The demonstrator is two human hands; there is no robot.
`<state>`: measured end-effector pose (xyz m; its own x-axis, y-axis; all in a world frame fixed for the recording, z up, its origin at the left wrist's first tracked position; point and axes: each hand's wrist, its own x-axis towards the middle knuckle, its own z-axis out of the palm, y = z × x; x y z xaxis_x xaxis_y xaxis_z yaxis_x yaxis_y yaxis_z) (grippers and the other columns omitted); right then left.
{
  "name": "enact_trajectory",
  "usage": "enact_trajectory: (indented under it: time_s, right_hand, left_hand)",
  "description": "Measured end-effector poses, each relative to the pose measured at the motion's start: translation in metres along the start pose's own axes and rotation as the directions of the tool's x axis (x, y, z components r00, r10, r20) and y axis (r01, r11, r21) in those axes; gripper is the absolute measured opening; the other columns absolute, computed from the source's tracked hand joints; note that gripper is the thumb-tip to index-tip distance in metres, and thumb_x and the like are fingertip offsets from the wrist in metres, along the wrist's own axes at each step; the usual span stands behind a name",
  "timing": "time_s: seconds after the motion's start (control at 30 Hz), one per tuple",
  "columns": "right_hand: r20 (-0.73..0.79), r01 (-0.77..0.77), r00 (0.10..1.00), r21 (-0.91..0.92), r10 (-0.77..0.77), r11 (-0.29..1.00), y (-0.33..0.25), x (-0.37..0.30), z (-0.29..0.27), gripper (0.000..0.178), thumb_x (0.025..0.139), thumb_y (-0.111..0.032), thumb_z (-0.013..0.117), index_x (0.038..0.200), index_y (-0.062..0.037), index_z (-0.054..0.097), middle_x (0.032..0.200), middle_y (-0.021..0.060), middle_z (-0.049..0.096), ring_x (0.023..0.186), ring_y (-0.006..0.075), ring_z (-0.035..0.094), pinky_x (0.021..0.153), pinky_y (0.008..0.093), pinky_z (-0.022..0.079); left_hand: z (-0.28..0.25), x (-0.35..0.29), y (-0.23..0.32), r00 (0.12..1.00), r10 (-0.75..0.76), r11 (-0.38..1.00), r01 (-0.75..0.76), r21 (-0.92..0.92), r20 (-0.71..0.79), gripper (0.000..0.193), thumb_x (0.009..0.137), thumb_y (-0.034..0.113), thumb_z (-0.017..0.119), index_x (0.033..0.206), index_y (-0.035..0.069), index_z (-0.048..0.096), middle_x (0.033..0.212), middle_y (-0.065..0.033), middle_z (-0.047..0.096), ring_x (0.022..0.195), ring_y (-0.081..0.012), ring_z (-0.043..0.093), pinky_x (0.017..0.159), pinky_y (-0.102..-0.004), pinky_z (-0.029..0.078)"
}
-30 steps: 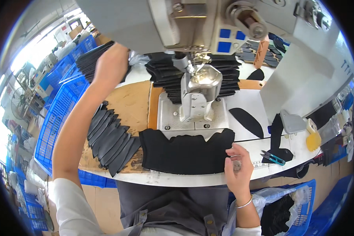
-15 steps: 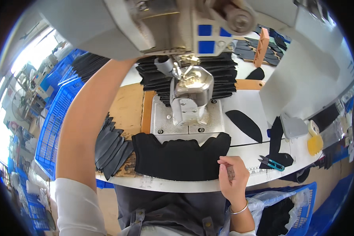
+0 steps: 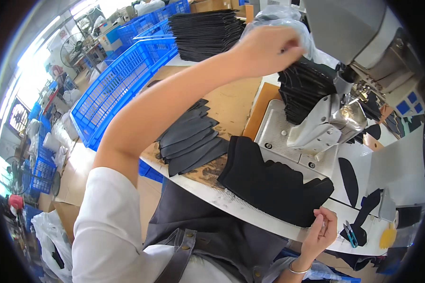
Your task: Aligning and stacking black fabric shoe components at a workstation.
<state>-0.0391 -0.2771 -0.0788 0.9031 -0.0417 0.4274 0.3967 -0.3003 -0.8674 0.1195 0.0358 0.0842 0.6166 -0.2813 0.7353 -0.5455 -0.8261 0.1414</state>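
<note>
Head view: left grip (image 3: pixel 271 49) curled, right grip (image 3: pixel 321 232) half-curled by black panel (image 3: pixel 274 186), holds unclear; ruler markings (image 3: pixel 250 206).

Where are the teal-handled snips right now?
In the head view, the snips lie toward the lower right, partly over a black piece on the white table, to the right of the person's right hand.

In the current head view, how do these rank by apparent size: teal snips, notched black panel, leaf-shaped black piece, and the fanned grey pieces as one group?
Largest to smallest, as they look:
1. Notched black panel
2. Fanned grey pieces, counted together
3. Leaf-shaped black piece
4. Teal snips
</note>
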Motion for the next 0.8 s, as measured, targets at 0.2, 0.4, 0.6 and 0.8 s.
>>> enact_trajectory:
  time_s: [0.2,0.4,0.6,0.8]
  right_hand:
    - [0.036,0.066,0.997,-0.118,-0.062,0.991,-0.001,-0.001,0.002,0.014,0.089,0.003,0.049,0.099,0.0065,0.058,0.088,0.0123,0.060,0.079,0.0164,0.060,0.072,0.0245,0.047]
    - [-0.008,0.044,0.999,-0.148,-0.046,0.988,0.001,-0.003,0.002,0.013,0.091,0.003,0.049,0.099,0.0061,0.058,0.087,0.0115,0.059,0.079,0.0162,0.059,0.073,0.0244,0.047]
    - [0.009,0.067,0.998,-0.172,-0.067,0.983,0.008,-0.003,0.001,0.013,0.095,-0.002,0.049,0.102,0.0032,0.059,0.088,0.0067,0.061,0.081,0.0101,0.057,0.075,0.0214,0.047]
    - [-0.030,0.045,0.998,-0.177,-0.051,0.983,0.008,-0.002,0.002,0.010,0.092,0.001,0.051,0.097,0.0050,0.059,0.088,0.0098,0.060,0.077,0.0138,0.059,0.072,0.0239,0.047]
  left_hand:
    - [-0.057,-0.161,-0.040,0.832,-0.267,0.933,0.349,-0.085,0.486,0.016,0.081,0.020,0.067,0.089,0.006,0.065,0.083,-0.0081,0.064,0.079,-0.0212,0.061,0.071,-0.0329,0.049]
    - [-0.057,-0.192,-0.047,0.744,-0.306,0.908,0.416,-0.053,0.595,0.023,0.077,0.022,0.073,0.093,0.009,0.062,0.088,-0.0064,0.056,0.090,-0.0249,0.054,0.080,-0.0356,0.045]
    - [-0.054,-0.199,-0.061,0.800,-0.211,0.930,0.341,-0.137,0.561,0.029,0.075,0.023,0.075,0.094,0.007,0.060,0.086,-0.0065,0.057,0.088,-0.0246,0.055,0.078,-0.0361,0.045]
    - [-0.054,-0.196,-0.065,0.742,-0.275,0.862,0.472,-0.184,0.612,0.029,0.075,0.021,0.076,0.094,0.006,0.060,0.087,-0.0065,0.059,0.084,-0.0223,0.055,0.075,-0.0340,0.045]
